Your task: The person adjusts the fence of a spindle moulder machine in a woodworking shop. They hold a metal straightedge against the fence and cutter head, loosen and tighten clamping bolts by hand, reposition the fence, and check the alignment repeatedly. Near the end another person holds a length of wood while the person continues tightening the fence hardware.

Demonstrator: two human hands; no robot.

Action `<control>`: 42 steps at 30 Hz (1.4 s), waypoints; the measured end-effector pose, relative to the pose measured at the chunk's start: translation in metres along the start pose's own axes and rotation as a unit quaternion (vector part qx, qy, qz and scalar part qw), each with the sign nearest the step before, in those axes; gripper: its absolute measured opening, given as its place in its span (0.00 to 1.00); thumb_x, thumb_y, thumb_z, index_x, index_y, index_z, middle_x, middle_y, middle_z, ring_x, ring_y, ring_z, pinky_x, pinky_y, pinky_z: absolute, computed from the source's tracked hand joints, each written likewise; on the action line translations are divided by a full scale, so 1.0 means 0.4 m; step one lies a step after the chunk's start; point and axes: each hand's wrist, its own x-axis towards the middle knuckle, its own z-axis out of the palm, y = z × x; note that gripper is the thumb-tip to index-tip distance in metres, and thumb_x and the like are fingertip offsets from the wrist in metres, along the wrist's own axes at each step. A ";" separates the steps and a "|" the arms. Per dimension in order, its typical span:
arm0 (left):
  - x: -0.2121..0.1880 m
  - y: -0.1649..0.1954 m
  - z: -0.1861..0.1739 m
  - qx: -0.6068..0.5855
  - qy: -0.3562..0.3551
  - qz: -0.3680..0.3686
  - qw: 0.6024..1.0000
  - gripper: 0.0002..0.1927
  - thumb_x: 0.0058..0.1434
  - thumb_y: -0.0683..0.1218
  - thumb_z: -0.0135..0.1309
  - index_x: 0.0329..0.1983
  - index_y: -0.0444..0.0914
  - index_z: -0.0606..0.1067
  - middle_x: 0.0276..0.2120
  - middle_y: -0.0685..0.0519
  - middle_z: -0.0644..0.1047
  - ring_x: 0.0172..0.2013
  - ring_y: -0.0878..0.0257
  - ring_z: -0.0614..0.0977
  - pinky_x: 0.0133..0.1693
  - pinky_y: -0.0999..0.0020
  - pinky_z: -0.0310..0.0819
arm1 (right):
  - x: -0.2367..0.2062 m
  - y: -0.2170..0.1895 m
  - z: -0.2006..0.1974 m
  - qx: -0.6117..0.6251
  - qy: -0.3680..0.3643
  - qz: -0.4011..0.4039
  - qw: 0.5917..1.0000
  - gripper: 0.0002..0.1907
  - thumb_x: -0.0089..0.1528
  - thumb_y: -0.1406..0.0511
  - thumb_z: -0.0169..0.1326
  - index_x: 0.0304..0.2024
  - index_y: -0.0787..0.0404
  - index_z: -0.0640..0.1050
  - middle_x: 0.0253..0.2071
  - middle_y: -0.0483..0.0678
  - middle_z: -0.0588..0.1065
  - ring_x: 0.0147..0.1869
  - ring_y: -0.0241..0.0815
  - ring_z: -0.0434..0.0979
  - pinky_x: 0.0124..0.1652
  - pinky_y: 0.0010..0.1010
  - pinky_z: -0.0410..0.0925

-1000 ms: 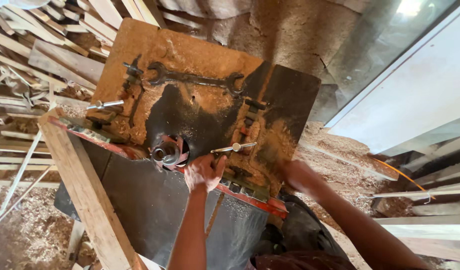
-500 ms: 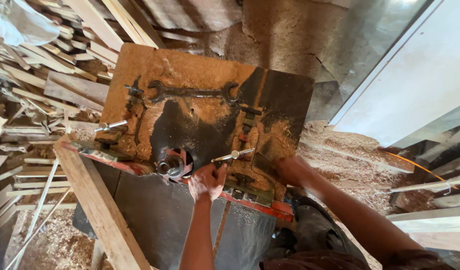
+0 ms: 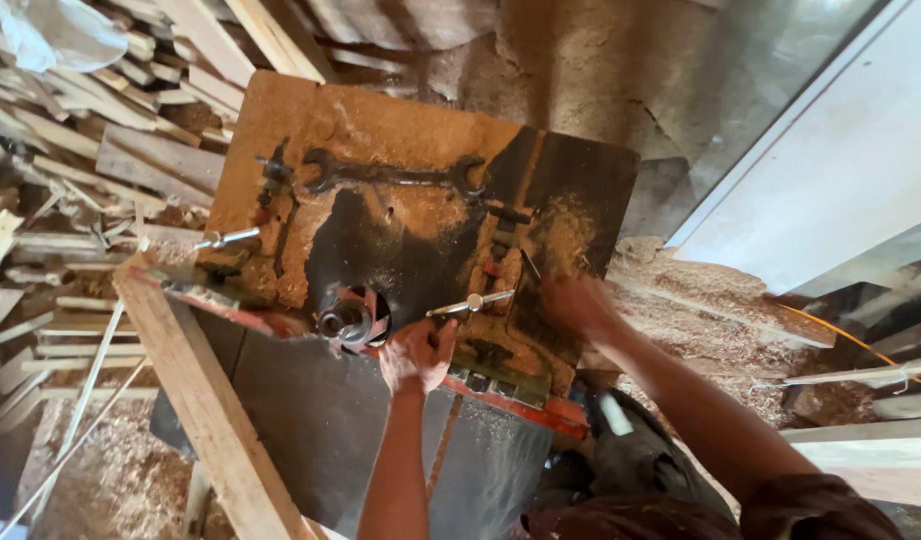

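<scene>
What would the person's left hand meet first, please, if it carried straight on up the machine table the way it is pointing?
Probably the metal lever handle just above the left hand; the fingers seem at it already, though depth is unclear.

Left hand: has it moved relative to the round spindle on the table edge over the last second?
Yes. The left hand slid along the table edge toward the round spindle, then back; it now sits just beside the spindle, under the metal lever.

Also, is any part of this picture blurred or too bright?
In the head view the right hand is smeared by motion blur; the left hand and the long dark double-ended wrench look sharp; the pale panel at upper right is bright.
</scene>
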 end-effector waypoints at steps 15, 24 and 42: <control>0.004 -0.006 0.008 0.002 0.015 0.019 1.000 0.24 0.58 0.60 0.59 0.16 0.40 0.74 0.20 0.46 0.78 0.22 0.44 0.80 0.24 0.48 0.71 | 0.052 0.020 0.027 -0.069 0.163 -0.005 0.984 0.12 0.65 0.63 0.44 0.39 0.63 0.76 0.33 0.60 0.80 0.32 0.59 0.83 0.28 0.50 0.74; 0.008 -0.001 0.011 0.020 0.019 0.010 1.000 0.23 0.57 0.61 0.59 0.17 0.41 0.75 0.19 0.44 0.78 0.21 0.43 0.79 0.24 0.48 0.71 | 0.108 0.050 -0.025 -0.140 0.120 0.002 0.983 0.11 0.64 0.63 0.46 0.40 0.59 0.78 0.33 0.57 0.81 0.34 0.56 0.84 0.29 0.49 0.75; 0.006 -0.012 -0.005 -0.027 -0.008 0.031 0.999 0.24 0.61 0.62 0.58 0.19 0.41 0.75 0.24 0.47 0.78 0.27 0.44 0.80 0.29 0.47 0.71 | -0.251 0.013 -0.049 0.354 -0.062 0.130 0.924 0.26 0.64 0.45 0.45 0.37 0.62 0.68 0.21 0.48 0.67 0.21 0.43 0.64 0.24 0.42 0.64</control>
